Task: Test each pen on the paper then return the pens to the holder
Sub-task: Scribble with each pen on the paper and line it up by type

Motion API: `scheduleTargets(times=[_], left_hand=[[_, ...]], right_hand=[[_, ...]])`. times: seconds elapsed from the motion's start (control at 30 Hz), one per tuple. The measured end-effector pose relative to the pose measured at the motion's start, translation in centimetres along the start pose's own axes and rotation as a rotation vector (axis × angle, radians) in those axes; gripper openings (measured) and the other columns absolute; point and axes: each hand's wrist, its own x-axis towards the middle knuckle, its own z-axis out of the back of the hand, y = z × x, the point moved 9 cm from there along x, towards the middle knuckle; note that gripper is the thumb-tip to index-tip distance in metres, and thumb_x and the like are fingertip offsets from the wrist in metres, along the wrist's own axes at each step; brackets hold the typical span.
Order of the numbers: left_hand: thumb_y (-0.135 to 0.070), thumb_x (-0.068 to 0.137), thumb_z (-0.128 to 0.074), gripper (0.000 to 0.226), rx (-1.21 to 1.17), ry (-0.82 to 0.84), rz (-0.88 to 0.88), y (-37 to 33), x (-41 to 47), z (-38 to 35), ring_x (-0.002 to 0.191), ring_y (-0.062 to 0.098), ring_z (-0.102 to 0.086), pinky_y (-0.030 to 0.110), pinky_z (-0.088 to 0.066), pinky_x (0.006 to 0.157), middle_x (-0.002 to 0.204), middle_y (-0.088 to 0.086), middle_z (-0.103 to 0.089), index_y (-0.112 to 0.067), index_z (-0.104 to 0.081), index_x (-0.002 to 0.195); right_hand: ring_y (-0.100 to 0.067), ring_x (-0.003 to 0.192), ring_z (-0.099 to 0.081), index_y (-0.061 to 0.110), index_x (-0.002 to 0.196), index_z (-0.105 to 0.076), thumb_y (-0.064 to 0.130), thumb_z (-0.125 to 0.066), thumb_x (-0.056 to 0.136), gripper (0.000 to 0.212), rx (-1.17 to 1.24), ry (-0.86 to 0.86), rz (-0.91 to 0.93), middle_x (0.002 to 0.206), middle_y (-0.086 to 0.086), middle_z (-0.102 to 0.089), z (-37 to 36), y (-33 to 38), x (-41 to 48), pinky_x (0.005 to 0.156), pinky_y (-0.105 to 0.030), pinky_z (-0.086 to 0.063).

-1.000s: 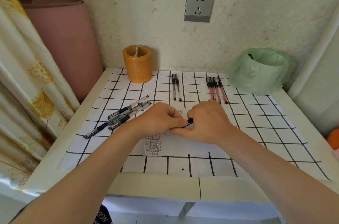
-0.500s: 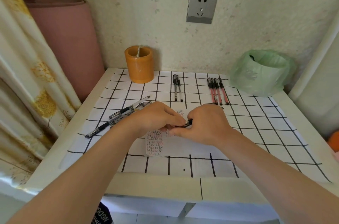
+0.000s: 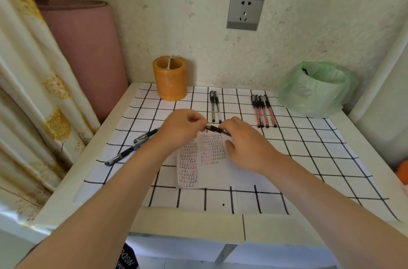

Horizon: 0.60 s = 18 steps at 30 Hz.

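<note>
Both hands pinch one slim black pen just above the upper edge of the written-on paper: the left hand curls closed on one end, the right hand grips the other. Loose black pens lie at left, two black pens and four red pens beyond. The round orange holder stands at the checked cloth's far edge, open cloth to the right.
</note>
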Motion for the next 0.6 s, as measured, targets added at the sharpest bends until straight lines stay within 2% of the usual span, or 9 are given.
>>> scheduleTargets(times=[0.07,0.13,0.2,0.27,0.33,0.4,0.47,0.53,0.6], left_hand=[[-0.026,0.092,-0.064,0.005,-0.031,-0.106,-0.008,0.3,0.6,1.6,0.079,0.013,-0.066,0.027,-0.051,0.070,0.088,-0.007,-0.073,-0.027,-0.069,0.092],[-0.027,0.090,-0.068,0.010,-0.107,-0.160,0.009,0.8,0.8,2.4,0.078,0.013,-0.068,0.029,-0.054,0.072,0.086,-0.007,-0.073,-0.027,-0.065,0.099],[-0.028,0.090,-0.069,0.018,-0.138,-0.183,0.003,1.1,1.0,2.5,0.077,0.011,-0.067,0.024,-0.051,0.065,0.089,-0.007,-0.071,-0.026,-0.062,0.107],[-0.028,0.093,-0.066,0.024,-0.056,-0.198,-0.036,0.9,1.1,2.4,0.079,0.007,-0.064,0.020,-0.045,0.059,0.096,-0.009,-0.068,-0.027,-0.058,0.116],[-0.029,0.094,-0.063,0.032,0.097,-0.185,-0.083,0.7,1.1,2.2,0.087,0.008,-0.061,0.024,-0.048,0.066,0.102,-0.012,-0.063,-0.027,-0.055,0.124],[-0.033,0.093,-0.064,0.034,0.318,-0.113,-0.160,0.2,1.0,1.3,0.096,0.009,-0.058,0.028,-0.049,0.078,0.110,-0.012,-0.060,-0.029,-0.057,0.126],[-0.041,0.089,-0.067,0.036,0.501,0.016,-0.241,-0.1,0.6,-0.5,0.110,0.010,-0.051,0.031,-0.046,0.088,0.118,-0.010,-0.054,-0.033,-0.060,0.124],[-0.052,0.084,-0.069,0.045,0.582,0.148,-0.259,0.2,0.3,-2.2,0.120,0.011,-0.041,0.033,-0.041,0.092,0.123,-0.009,-0.048,-0.036,-0.060,0.125],[-0.060,0.078,-0.071,0.057,0.591,0.236,-0.247,0.9,0.2,-3.1,0.123,0.011,-0.034,0.036,-0.041,0.098,0.125,-0.009,-0.044,-0.039,-0.057,0.129]], right_hand=[[-0.019,0.089,-0.056,0.015,0.122,-0.060,0.007,-0.055,0.093,0.030,0.043,-0.036,-0.031,0.111,-0.002,-0.051,0.4,-0.4,0.4,0.074,-0.034,-0.048],[-0.018,0.086,-0.056,0.018,0.120,-0.065,0.010,-0.057,0.095,0.027,0.052,-0.046,-0.062,0.106,0.000,-0.052,0.7,-0.7,0.7,0.076,-0.035,-0.050],[-0.018,0.087,-0.058,0.023,0.116,-0.068,0.017,-0.059,0.095,0.024,0.011,-0.051,-0.117,0.103,0.001,-0.055,0.9,-1.4,1.1,0.075,-0.036,-0.051],[-0.019,0.088,-0.059,0.025,0.113,-0.070,0.021,-0.060,0.095,0.022,-0.035,-0.094,-0.195,0.101,0.001,-0.059,1.5,-2.4,1.5,0.072,-0.034,-0.051],[-0.022,0.094,-0.062,0.021,0.116,-0.070,0.020,-0.061,0.093,0.024,0.010,-0.149,-0.307,0.103,-0.002,-0.064,2.1,-4.0,2.2,0.075,-0.031,-0.049],[-0.024,0.103,-0.065,0.016,0.122,-0.067,0.017,-0.062,0.092,0.030,0.082,-0.180,-0.435,0.111,-0.005,-0.070,2.3,-5.7,2.9,0.084,-0.028,-0.048],[-0.025,0.105,-0.065,0.011,0.123,-0.068,0.015,-0.063,0.091,0.032,0.097,-0.178,-0.508,0.113,-0.007,-0.071,2.2,-6.9,3.6,0.088,-0.027,-0.050],[-0.027,0.097,-0.067,0.008,0.115,-0.071,0.012,-0.062,0.088,0.029,0.081,-0.171,-0.544,0.105,-0.010,-0.073,1.9,-7.5,4.4,0.084,-0.030,-0.055],[-0.027,0.098,-0.067,0.006,0.115,-0.070,0.009,-0.061,0.088,0.028,0.095,-0.153,-0.560,0.107,-0.011,-0.072,1.3,-7.8,5.3,0.081,-0.029,-0.054]])
